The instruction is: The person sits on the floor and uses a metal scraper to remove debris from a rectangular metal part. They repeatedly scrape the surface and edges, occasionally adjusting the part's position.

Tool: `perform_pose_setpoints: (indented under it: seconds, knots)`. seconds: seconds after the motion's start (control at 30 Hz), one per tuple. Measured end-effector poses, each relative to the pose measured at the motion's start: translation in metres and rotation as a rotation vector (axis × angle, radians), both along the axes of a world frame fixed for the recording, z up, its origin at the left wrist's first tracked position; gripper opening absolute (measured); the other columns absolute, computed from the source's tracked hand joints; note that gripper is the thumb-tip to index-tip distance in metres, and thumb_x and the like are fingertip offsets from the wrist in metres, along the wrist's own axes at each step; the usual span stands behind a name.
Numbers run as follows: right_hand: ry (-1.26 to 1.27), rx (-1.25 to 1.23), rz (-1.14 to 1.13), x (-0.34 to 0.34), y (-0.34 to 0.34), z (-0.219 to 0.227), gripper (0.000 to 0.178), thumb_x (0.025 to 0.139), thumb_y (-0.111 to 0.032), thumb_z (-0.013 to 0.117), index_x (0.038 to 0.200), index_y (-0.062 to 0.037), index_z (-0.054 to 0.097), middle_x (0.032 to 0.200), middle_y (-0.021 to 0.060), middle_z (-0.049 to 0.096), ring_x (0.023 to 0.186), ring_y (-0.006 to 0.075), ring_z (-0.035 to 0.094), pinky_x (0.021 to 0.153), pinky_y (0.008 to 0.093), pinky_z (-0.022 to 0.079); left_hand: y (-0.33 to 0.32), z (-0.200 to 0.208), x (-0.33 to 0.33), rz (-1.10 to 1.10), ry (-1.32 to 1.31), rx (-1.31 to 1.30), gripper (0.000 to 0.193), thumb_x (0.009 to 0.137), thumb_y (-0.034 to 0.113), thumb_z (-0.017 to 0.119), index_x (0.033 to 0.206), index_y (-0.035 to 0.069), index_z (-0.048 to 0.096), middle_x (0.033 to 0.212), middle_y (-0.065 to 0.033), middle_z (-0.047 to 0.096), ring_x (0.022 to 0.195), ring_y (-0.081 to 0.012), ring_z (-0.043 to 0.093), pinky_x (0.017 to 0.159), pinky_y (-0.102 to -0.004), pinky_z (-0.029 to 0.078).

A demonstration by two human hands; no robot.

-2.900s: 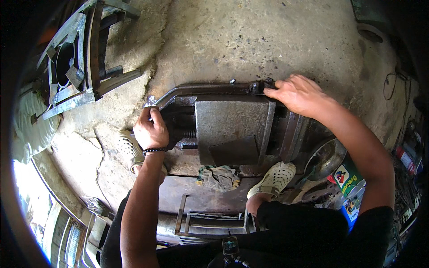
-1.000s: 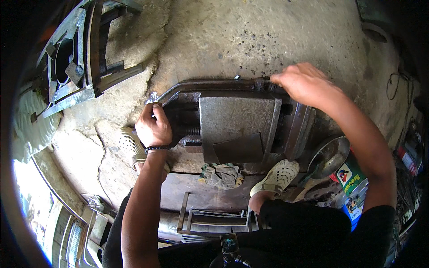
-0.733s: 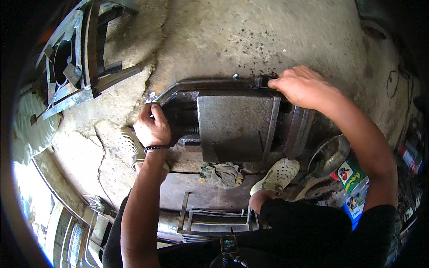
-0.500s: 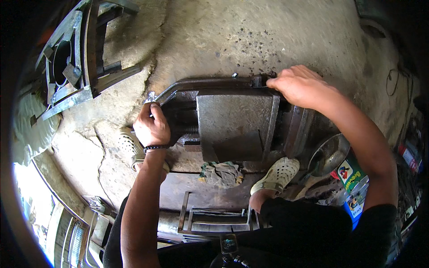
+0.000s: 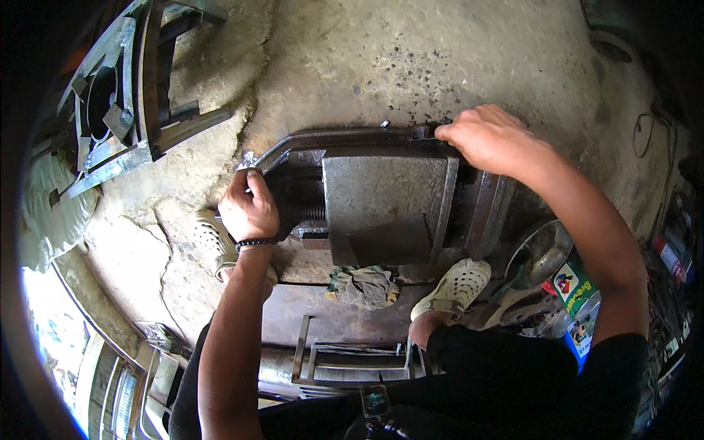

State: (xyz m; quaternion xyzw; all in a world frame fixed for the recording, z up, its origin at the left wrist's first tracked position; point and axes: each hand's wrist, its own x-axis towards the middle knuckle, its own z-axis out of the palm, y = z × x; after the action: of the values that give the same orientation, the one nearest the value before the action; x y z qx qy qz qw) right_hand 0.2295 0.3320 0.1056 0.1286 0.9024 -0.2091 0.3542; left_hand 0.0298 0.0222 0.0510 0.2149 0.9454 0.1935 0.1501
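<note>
Between my feet lies a heavy dark metal vise-like assembly with a broad steel block (image 5: 392,187) and a threaded screw (image 5: 314,214) left of it. A dark rectangular plate (image 5: 392,240) rests against the block's near part. Along the far edge runs a long bent metal bar (image 5: 337,137). My left hand (image 5: 249,205), with a beaded bracelet, is closed at the bar's left end; the grip itself is partly hidden. At the right end, beside a small dark block (image 5: 423,133), my right hand (image 5: 488,139) is closed in a pinch. What its fingertips hold is too small to make out.
A welded metal frame (image 5: 150,81) stands at the far left. Near the assembly lie a crumpled cloth (image 5: 364,286), a round metal pan (image 5: 539,257) and colourful packages (image 5: 576,293) at the right. My pale clog (image 5: 455,286) is close to the near edge. Dark crumbs dot the floor beyond.
My right hand has shifted very slightly to the left and far side, its forearm along with it. The left hand and the assembly stay put.
</note>
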Motion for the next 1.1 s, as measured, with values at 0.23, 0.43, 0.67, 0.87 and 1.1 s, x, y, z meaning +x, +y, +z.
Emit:
perform_pose_setpoints:
  seconds: [0.23,0.43,0.67,0.87,1.1]
  knots:
    - [0.009,0.032,0.017,0.004,0.003,-0.008,0.026,0.092,-0.008,0.058,0.113,-0.0130,0.071,0.099,0.0151,0.071,0.095,0.0333,0.069,0.087,0.0454,0.054,0.000,0.000,-0.001,-0.023,0.005,0.009,0.034,0.095,0.027,0.048,0.093,0.001,0.072,0.080,-0.0198,0.069,0.071,-0.0331,0.067,0.070,-0.0407,0.052]
    - [-0.122,-0.102,0.084,-0.004,0.008,-0.002,0.032,0.095,-0.011,0.052,0.121,-0.0161,0.069,0.117,0.0156,0.068,0.113,0.0353,0.063,0.096,0.0470,0.050,0.001,0.001,0.001,0.004,-0.018,0.018,0.033,0.094,0.026,0.048,0.092,0.003,0.072,0.080,-0.0210,0.069,0.073,-0.0367,0.067,0.070,-0.0434,0.052]
    - [0.022,-0.016,0.029,-0.004,0.005,-0.001,0.034,0.094,-0.008,0.053,0.123,-0.0180,0.069,0.116,0.0150,0.068,0.112,0.0354,0.064,0.097,0.0466,0.050,0.000,0.000,0.000,-0.004,-0.017,-0.019,0.034,0.095,0.026,0.048,0.092,0.002,0.072,0.079,-0.0186,0.070,0.070,-0.0340,0.067,0.069,-0.0415,0.052]
    - [-0.067,0.016,-0.028,-0.015,0.015,0.005,0.030,0.093,-0.007,0.055,0.118,-0.0104,0.069,0.109,0.0178,0.070,0.104,0.0374,0.067,0.091,0.0469,0.054,-0.001,-0.002,-0.001,0.010,-0.006,0.017,0.035,0.096,0.027,0.049,0.092,0.002,0.072,0.076,-0.0180,0.069,0.067,-0.0273,0.067,0.066,-0.0379,0.051]
    - [0.171,-0.127,0.062,-0.056,-0.009,-0.007,0.038,0.094,-0.008,0.052,0.129,-0.0131,0.064,0.125,0.0179,0.063,0.113,0.0353,0.062,0.097,0.0453,0.050,0.001,0.000,0.000,0.034,-0.031,-0.002,0.031,0.094,0.029,0.050,0.088,0.004,0.068,0.078,-0.0240,0.066,0.074,-0.0444,0.064,0.069,-0.0502,0.050]
